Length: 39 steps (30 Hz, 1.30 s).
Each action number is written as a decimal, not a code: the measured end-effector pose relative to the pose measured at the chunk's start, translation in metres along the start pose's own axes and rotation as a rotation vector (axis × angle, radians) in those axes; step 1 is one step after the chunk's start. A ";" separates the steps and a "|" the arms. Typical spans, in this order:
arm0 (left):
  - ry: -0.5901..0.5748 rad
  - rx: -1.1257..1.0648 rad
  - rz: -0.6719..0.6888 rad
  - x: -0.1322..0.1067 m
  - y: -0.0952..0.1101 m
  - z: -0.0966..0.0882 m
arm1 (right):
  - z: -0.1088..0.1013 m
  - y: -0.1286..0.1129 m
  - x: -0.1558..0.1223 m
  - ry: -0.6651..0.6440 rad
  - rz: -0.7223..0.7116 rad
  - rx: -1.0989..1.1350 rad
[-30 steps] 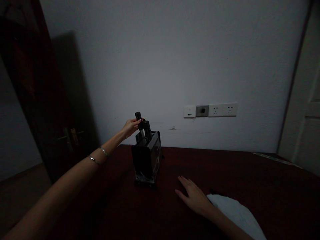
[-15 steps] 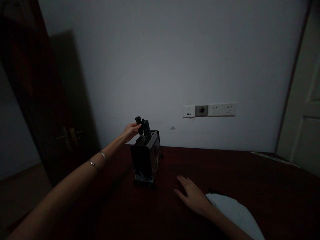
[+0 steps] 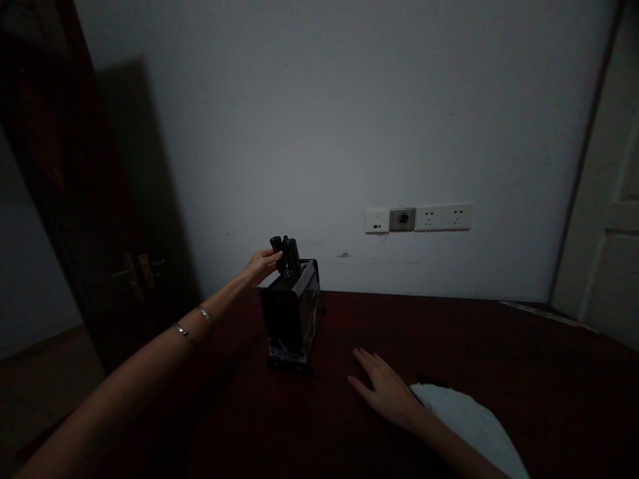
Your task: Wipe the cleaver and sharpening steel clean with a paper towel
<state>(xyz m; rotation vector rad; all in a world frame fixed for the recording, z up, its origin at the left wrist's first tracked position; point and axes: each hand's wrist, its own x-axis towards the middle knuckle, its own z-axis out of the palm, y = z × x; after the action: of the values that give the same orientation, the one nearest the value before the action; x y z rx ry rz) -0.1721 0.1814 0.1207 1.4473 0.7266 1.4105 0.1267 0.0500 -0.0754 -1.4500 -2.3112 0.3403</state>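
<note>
A black knife holder (image 3: 282, 326) stands upright on the dark red table (image 3: 369, 319), with several black handles rising from its top. My left hand (image 3: 261, 265) is closed around the leftmost handle, that of a knife (image 3: 276, 244); its blade is hidden in the holder. Two other black handles (image 3: 293, 253) stand close beside it on the right. To the right of the holder, my right hand (image 3: 383, 389) lies flat on the table, fingers stretched out and holding nothing. Behind its wrist is a white cloth-like thing (image 3: 469, 419) with a dark edge.
A pale wall (image 3: 319, 133) rises behind the table, carrying a row of sockets and switches (image 3: 418, 219). A dark door (image 3: 124, 199) with a metal handle stands at the left. On the right is a light panelled door (image 3: 599, 199). A thin pale strip (image 3: 549, 316) lies along the table's back right edge.
The knife handle in my left hand has sunk slightly toward the holder, and the hand has come down with it. My right hand and the holder have stayed in place.
</note>
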 end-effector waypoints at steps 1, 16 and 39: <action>-0.001 -0.001 0.000 0.000 -0.001 0.000 | 0.000 0.000 0.000 -0.001 -0.002 -0.004; 0.012 -0.002 -0.004 -0.006 -0.005 0.003 | 0.004 0.004 0.001 0.031 -0.015 0.042; 0.014 0.016 -0.034 -0.008 -0.003 -0.004 | 0.003 0.002 0.000 0.045 -0.036 -0.017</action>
<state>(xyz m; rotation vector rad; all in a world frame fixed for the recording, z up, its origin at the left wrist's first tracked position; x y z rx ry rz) -0.1763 0.1761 0.1141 1.4322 0.7697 1.3933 0.1270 0.0511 -0.0787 -1.4082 -2.3065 0.2752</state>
